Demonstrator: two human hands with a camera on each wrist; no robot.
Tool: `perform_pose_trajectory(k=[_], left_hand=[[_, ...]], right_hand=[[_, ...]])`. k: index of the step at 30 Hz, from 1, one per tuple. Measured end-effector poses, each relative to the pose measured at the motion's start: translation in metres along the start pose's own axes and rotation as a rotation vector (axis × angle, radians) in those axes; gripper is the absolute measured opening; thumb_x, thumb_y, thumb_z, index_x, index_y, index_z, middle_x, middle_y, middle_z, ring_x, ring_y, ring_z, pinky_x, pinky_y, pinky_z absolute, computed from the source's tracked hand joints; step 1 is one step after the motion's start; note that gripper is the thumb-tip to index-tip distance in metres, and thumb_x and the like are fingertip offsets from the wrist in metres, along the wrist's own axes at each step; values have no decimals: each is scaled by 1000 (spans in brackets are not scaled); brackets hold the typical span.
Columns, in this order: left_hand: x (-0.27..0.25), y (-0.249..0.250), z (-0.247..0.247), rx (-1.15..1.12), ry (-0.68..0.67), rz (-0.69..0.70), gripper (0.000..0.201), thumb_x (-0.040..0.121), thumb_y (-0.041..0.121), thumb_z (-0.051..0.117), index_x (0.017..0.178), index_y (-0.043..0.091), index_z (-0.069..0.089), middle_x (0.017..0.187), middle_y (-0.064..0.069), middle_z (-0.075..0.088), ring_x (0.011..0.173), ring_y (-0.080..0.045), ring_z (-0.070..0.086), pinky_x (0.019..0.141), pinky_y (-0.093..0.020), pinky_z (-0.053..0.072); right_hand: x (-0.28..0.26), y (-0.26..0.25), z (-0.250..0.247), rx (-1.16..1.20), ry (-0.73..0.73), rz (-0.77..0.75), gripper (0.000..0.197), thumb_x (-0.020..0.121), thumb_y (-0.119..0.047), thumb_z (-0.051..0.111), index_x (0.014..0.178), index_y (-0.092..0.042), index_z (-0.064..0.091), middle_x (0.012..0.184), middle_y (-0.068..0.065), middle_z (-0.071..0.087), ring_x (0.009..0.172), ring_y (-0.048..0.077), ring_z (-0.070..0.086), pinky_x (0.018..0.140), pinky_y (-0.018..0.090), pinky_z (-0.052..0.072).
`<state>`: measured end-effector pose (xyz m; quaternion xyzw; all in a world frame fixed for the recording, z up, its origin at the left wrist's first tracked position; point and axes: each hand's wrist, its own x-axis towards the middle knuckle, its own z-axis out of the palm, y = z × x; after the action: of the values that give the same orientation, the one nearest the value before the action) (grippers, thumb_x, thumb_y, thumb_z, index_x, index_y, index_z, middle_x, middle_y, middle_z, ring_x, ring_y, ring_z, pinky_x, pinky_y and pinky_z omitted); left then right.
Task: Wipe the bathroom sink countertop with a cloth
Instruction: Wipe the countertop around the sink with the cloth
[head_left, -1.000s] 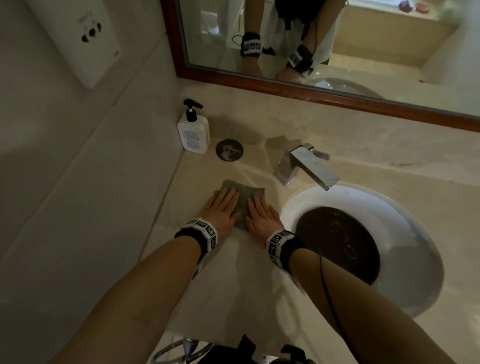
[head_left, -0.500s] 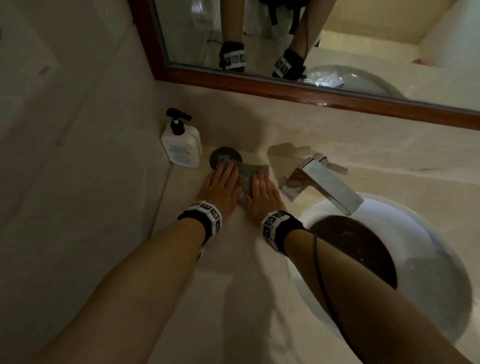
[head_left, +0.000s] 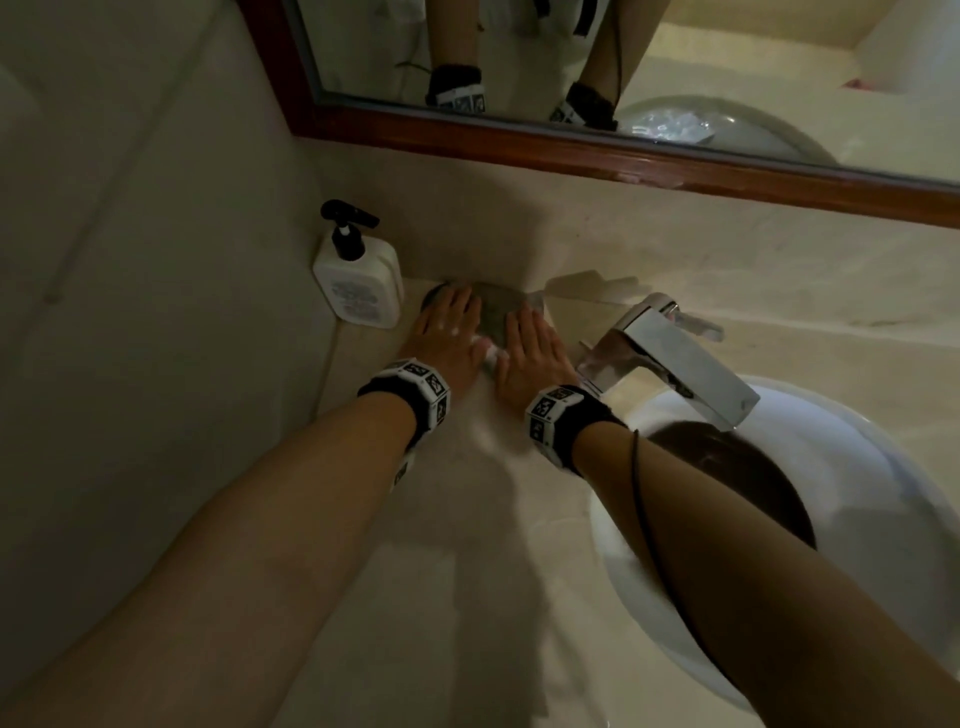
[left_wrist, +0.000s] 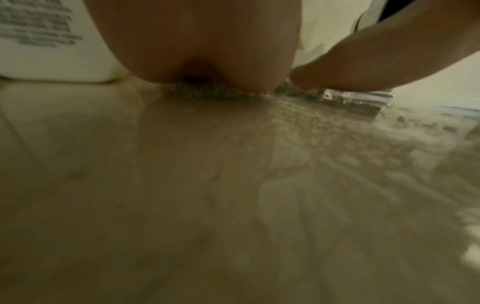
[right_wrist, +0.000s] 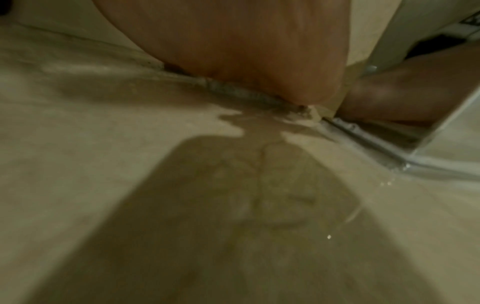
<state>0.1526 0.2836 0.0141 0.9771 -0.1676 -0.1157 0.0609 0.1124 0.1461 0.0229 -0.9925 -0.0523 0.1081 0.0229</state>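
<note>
Both hands — left hand (head_left: 449, 332) and right hand (head_left: 527, 351) — lie flat with fingers straight, side by side, pressing the grey cloth (head_left: 496, 314) onto the countertop (head_left: 498, 519) at its back edge, between the soap bottle (head_left: 358, 280) and the faucet (head_left: 670, 358).

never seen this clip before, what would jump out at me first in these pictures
Two hands pressed flat side by side on a grey cloth at the back of the beige countertop: left hand, right hand. A white pump bottle stands just left of them by the wall. To their right, a shiny chrome faucet juts over the white sink.
</note>
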Motion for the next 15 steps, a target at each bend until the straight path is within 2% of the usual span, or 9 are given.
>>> perform_pose_trajectory(k=[2,4,7,12,15], left_hand=[[-5,-2,3,-11,-2,7,63,100,43,25,153,13,6,162,-5,1,149,-22,-3,119,-38,3],[-16,-1,5,2,-13,13,65,100,45,24,153,14,3,162,-6,-2,149,-22,-4,119,-37,2],[-42,7,8,-36,-54,11,65,101,46,21,153,15,-3,161,-5,-11,148,-20,-8,119,-36,-2],[-94,30,26,-66,-59,-64,66,101,47,21,153,16,-5,161,-5,-13,148,-19,-11,118,-36,-2],[-128,48,31,-127,-87,-93,65,101,45,22,153,17,-6,161,-2,-15,148,-17,-12,118,-35,-4]], right_hand=[[-11,0,0,14,4,-17,70,93,-40,-1,152,-5,12,160,15,9,149,28,6,119,38,5],[-25,0,1,17,-22,-34,61,99,-36,9,153,-6,8,161,14,4,149,27,2,119,38,2],[-47,0,2,31,-46,-46,60,102,-34,20,153,-7,5,161,13,1,149,26,0,120,37,0],[-86,8,11,15,-100,-122,64,102,-38,20,152,-5,0,161,14,-5,149,26,-4,120,36,-2],[-114,11,13,70,-172,-147,68,97,-41,13,152,-5,-4,160,14,-12,148,24,-10,120,34,-5]])
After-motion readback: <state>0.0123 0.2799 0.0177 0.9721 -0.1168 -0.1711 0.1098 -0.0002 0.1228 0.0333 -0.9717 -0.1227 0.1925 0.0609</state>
